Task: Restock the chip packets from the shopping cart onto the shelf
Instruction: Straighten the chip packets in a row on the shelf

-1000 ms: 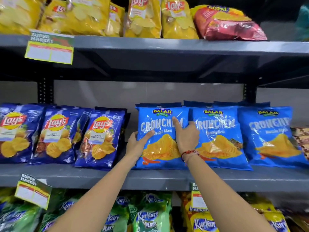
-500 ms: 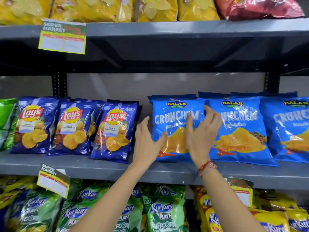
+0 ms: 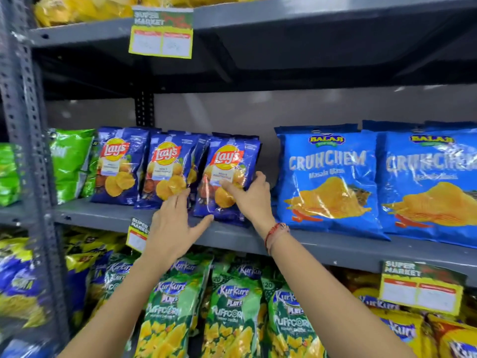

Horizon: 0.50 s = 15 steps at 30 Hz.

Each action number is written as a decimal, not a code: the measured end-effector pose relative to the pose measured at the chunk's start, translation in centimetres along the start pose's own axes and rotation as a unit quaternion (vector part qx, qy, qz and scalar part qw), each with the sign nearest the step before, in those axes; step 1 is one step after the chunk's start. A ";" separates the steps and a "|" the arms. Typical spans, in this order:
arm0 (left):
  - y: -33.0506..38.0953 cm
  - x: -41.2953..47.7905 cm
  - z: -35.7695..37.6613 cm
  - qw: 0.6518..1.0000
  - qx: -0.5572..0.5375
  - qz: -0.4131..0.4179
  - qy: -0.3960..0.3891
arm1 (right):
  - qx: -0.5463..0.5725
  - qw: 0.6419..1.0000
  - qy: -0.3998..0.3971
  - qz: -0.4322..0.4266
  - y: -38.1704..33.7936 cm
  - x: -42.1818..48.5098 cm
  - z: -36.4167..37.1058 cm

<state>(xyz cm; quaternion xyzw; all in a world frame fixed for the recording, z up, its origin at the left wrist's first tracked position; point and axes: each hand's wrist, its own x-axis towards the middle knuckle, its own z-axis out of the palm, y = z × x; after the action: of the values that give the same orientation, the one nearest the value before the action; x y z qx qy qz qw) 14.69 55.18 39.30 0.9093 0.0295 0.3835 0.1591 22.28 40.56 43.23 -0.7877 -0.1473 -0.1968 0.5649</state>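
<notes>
Both hands reach the rightmost dark blue chip packet (image 3: 227, 177), standing near the front edge of the middle shelf (image 3: 335, 248). Right hand (image 3: 254, 196) pinches its side; left hand (image 3: 175, 223) is spread open beside it, holding nothing. Shelf looks well stocked; no cart visible.

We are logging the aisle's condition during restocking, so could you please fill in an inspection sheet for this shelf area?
Surface: grey metal middle shelf, stocked.
Job's things: dark blue Lay's packets; the rightmost Lay's packet stands upright. Blue Balaji Crunchem packets to its right. Shopping cart not in view.
Clutter: nothing seen.
Grippers: right hand grips the rightmost Lay's packet by its right edge; left hand open at its lower left corner.
Cables: nothing seen.
Surroundings: green packets at left, Kurkure Puffcorn packets below, yellow packets above, price tags.
</notes>
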 end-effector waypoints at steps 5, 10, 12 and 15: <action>-1.7 -0.3 0.3 0.997 0.042 -0.010 -0.072 | 0.142 0.978 -0.009 0.151 0.2 2.1 1.6; -2.3 -0.6 1.3 0.996 0.052 0.001 -0.077 | 0.190 0.969 0.022 0.158 0.3 3.0 2.6; -2.4 -0.8 1.6 0.996 0.064 0.012 -0.066 | 0.207 0.967 0.034 0.141 0.2 2.9 3.0; -2.5 -1.4 2.1 0.997 0.066 0.018 -0.038 | 0.219 0.970 0.051 0.097 -0.1 2.8 3.4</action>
<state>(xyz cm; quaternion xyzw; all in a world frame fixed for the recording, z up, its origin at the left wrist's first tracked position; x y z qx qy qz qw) 15.32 56.73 36.23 0.9322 0.0319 0.3483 0.0929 25.16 43.83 43.67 -0.6445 -0.0806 -0.1444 0.7465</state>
